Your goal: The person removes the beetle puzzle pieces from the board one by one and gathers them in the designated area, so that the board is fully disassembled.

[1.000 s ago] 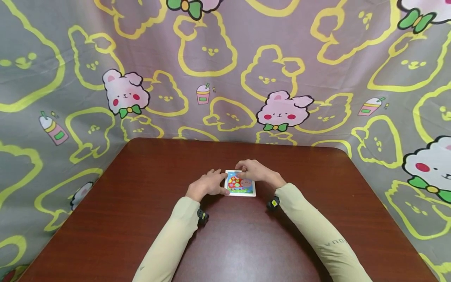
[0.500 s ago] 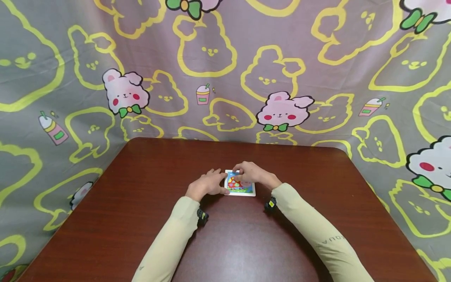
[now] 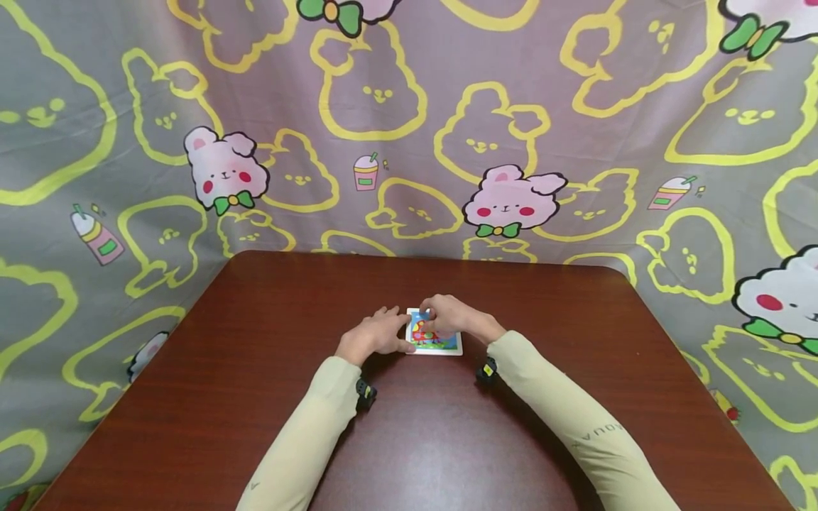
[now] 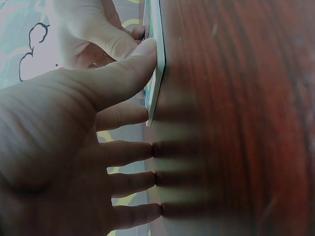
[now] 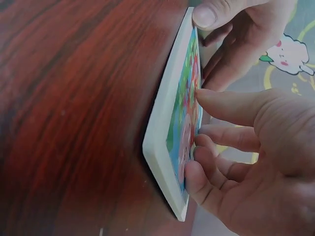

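Note:
A small square picture board (image 3: 441, 346) with a white rim lies flat on the table; its print shows a red, spotted, ladybug-like creature on blue and green. My left hand (image 3: 377, 333) is at its left side, the thumb (image 4: 146, 49) resting on the rim. One finger touches the board's edge, and the other straight fingers stand on the tabletop. Over the picture is my right hand (image 3: 452, 314), hiding its upper right part. Seen from the right wrist, the right thumb (image 5: 211, 101) and several bent fingertips touch the printed face, with nothing visible pinched between them.
The brown wooden table (image 3: 255, 397) has rounded far corners. Close behind and at both sides hangs a grey cloth (image 3: 409, 85) with cartoon bears and cups. Each wrist carries a small black camera (image 3: 366, 392) on a light sleeve.
My right hand has slid a little leftward and nearer across the picture, covering more of the creature's face. The left hand and the board have stayed put.

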Available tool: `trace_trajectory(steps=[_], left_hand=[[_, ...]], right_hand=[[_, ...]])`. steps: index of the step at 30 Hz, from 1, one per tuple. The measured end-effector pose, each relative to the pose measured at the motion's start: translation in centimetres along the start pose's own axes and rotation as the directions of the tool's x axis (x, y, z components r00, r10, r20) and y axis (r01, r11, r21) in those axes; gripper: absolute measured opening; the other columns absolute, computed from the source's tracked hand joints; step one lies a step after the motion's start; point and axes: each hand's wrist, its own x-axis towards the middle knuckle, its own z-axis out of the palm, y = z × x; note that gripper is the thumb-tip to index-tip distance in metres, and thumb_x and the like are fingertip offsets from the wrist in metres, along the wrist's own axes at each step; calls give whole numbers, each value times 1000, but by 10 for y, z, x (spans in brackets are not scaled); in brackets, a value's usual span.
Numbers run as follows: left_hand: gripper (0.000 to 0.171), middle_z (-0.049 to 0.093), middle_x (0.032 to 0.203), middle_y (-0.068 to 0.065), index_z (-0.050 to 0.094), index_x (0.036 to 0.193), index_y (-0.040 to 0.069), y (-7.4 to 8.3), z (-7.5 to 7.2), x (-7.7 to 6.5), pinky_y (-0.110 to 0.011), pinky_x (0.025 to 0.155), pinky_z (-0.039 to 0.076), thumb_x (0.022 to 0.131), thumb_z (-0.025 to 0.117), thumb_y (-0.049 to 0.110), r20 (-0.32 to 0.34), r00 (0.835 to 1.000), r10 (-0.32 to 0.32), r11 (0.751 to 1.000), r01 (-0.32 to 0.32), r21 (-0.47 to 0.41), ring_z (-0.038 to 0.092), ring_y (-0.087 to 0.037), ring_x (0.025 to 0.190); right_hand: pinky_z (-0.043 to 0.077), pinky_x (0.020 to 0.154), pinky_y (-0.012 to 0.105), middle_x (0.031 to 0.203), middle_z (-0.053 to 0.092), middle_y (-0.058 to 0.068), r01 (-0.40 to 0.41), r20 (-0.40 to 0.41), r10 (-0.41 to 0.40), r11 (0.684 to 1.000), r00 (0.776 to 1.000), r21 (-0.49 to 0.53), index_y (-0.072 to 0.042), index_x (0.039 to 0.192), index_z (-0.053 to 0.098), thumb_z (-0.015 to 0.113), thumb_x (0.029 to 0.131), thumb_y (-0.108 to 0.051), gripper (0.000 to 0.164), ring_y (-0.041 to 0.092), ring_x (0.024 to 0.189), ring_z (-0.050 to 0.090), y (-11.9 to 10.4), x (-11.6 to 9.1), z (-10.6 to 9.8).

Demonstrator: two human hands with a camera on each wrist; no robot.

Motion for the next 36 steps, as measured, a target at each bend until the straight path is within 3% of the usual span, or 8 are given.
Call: trace_trajectory(steps=[11, 18, 28, 36], left_hand=[[74, 22, 163, -16, 37, 153, 19, 1, -1, -1, -57, 119, 23, 91, 65, 48, 0, 1000, -1, 1000, 1, 7, 17, -39, 151], [74, 21, 163, -14, 36, 153, 21, 2, 0, -1, -57, 119, 24, 91, 64, 50, 2, 1000, -11, 1000, 11, 17, 16, -37, 152], [73, 23, 163, -13, 38, 153, 22, 4, 1, -4, -58, 118, 25, 91, 65, 49, 3, 1000, -28, 999, 28, 20, 17, -37, 151], [72, 23, 163, -14, 38, 152, 22, 3, -1, -4, -59, 118, 25, 91, 65, 48, 5, 1000, -25, 999, 25, 21, 17, -38, 151]], right_hand=[[50, 76, 30, 96, 66, 8, 34, 10, -34, 999, 999, -21, -4, 119, 61, 71, 90, -19, 34, 16, 83, 56, 0, 1, 0], [48, 85, 35, 106, 59, 12, 36, 30, -34, 997, 999, -73, -3, 119, 58, 69, 92, -21, 34, 20, 98, 51, -3, -1, -2], [46, 80, 32, 103, 55, 9, 33, 31, -31, 997, 999, -71, -5, 117, 57, 69, 92, -22, 33, 19, 93, 48, -5, 1, 0], [49, 86, 36, 108, 58, 10, 7, 46, -2, 996, 999, -90, -5, 118, 57, 71, 91, -23, 36, 21, 98, 54, -6, 4, -3]])
